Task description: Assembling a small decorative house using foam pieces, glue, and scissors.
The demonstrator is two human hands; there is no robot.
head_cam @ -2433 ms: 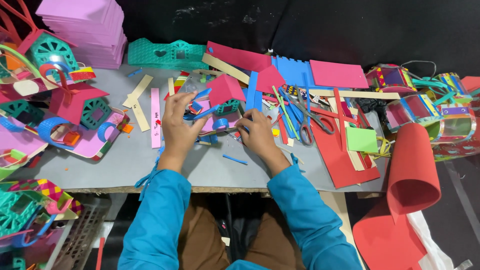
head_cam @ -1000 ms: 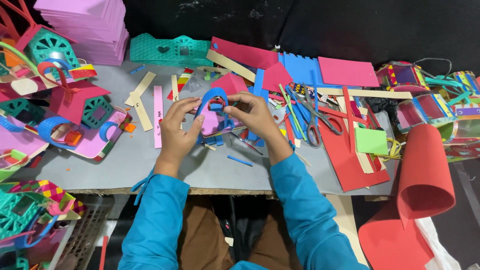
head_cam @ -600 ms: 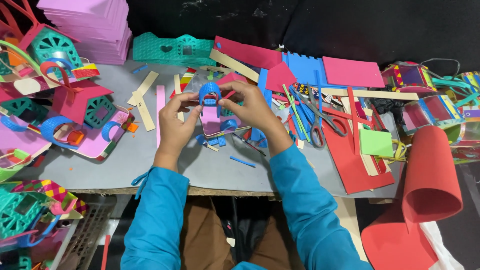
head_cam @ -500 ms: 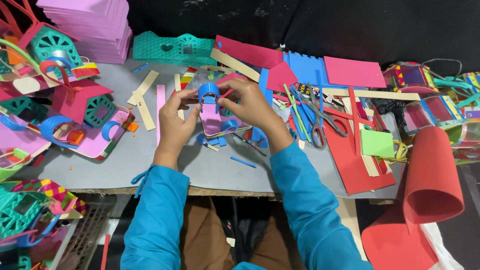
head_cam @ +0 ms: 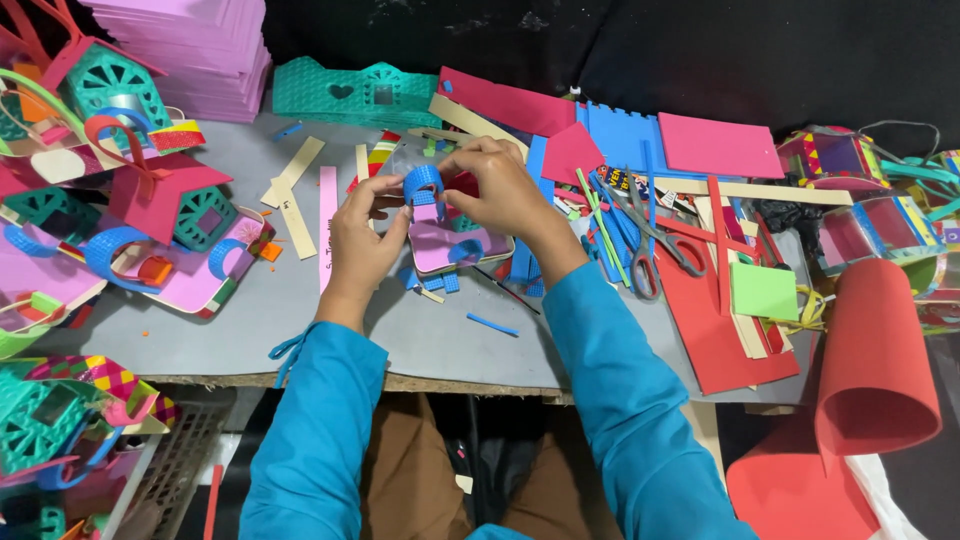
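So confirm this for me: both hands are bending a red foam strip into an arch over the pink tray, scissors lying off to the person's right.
Not quite: the strip is blue, not red. In the head view, the left hand and right hand bend a blue foam strip into an arch over the pink tray, with the scissors lying off to the person's right.

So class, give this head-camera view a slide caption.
Both hands, left hand and right hand, bend a blue strip over a pink tray.

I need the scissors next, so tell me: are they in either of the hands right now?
No, the scissors lie on the table to the right, while both the left hand and right hand pinch a blue loop strip.
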